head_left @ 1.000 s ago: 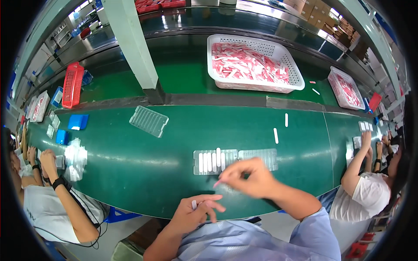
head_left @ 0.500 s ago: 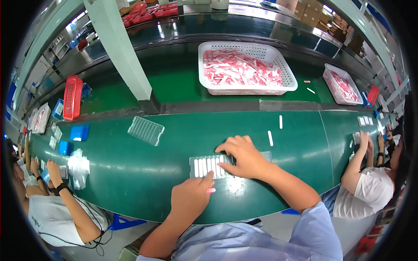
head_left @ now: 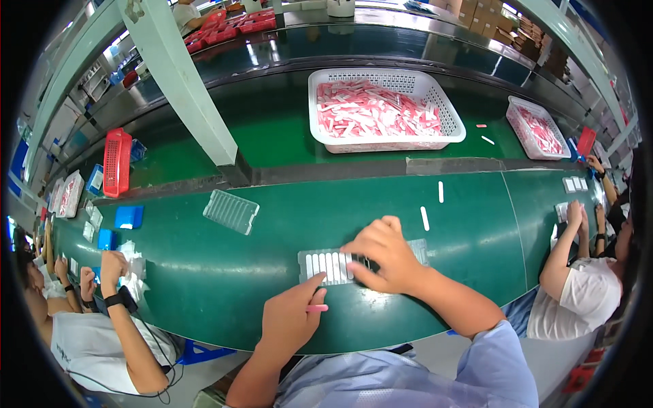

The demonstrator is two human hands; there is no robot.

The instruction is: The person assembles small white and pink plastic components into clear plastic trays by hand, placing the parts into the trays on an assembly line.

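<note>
A clear plastic tray (head_left: 303,263) with narrow slots lies before me, partly filled with a row of white strips (head_left: 327,267). My left hand (head_left: 291,315) is at its near left side, index finger stretched to the strips' lower ends. A small pink stick (head_left: 317,308) pokes out from under that hand's thumb, held in the curled fingers. My right hand (head_left: 389,262) arches over the tray's right part. Its thumb and index finger are apart at the row's right end, with no held thing visible. The hand hides several slots; the tray's right end (head_left: 418,251) shows beyond it.
Another clear slotted tray (head_left: 231,211) lies farther left. Two loose white strips (head_left: 425,218) are ahead right. A white basket (head_left: 456,136) of pink and white pieces stands beyond the dark ledge (head_left: 326,170). A post (head_left: 178,88) rises left; co-workers sit on both sides.
My right hand has lifted slightly, with its thumb and fingers bent differently. My left hand has shifted a little left and down, the pink stick with it. The view has tilted slightly.
</note>
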